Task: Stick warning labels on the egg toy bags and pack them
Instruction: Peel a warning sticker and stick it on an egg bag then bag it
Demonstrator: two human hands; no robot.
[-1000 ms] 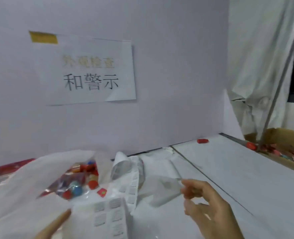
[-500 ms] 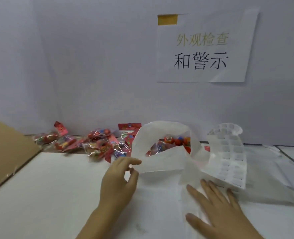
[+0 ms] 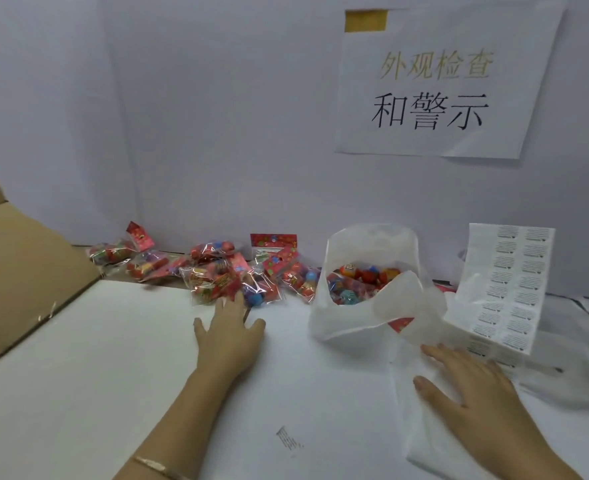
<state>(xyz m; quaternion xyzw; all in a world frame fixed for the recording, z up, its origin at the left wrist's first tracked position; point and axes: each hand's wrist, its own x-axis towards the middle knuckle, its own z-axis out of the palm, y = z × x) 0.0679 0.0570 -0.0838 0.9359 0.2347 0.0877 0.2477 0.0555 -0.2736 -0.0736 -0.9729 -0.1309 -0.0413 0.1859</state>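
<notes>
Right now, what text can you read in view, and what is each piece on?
"外观检查": pale yellow top line on the paper sign.
"和警示": black line under it, same sign.
Label sheet: rows of print, too small to read.
Egg toy bags: red header cards, print blurred.
Small dark mark on the table: unreadable.

A white table point(image 3: 113, 375) fills the lower frame. Along its back edge, at centre left, lies a loose heap of egg toy bags point(image 3: 213, 275). Right of them sits an open white plastic bag point(image 3: 348, 323) with more toys inside. A label sheet point(image 3: 507, 289) curls upward at the right. One small printed label point(image 3: 288, 441) lies at lower centre. Brown cardboard point(image 3: 19, 271) overlaps the table at the left. The left hand point(image 3: 229, 336) rests flat with its fingertips at the heap, and the right hand point(image 3: 473, 389) lies flat on the white plastic.
</notes>
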